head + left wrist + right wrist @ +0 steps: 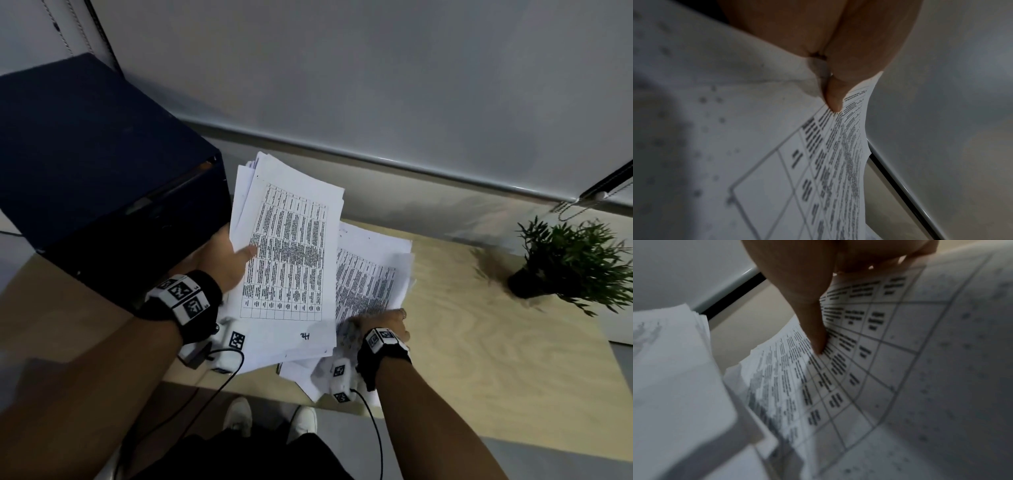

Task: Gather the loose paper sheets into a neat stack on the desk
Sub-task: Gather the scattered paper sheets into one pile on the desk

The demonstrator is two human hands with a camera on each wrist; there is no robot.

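My left hand [226, 260] grips a raised bundle of white printed sheets [287, 246]; my right hand [383, 325] pinches loose printed sheets [370, 274] on the pale wooden desk [479, 342].

I see a pale wooden desk [479, 342]; a dark blue box [102, 171] sits on it, loose paper sheets [373, 274] beside the box, a potted plant [565, 263] beyond them.
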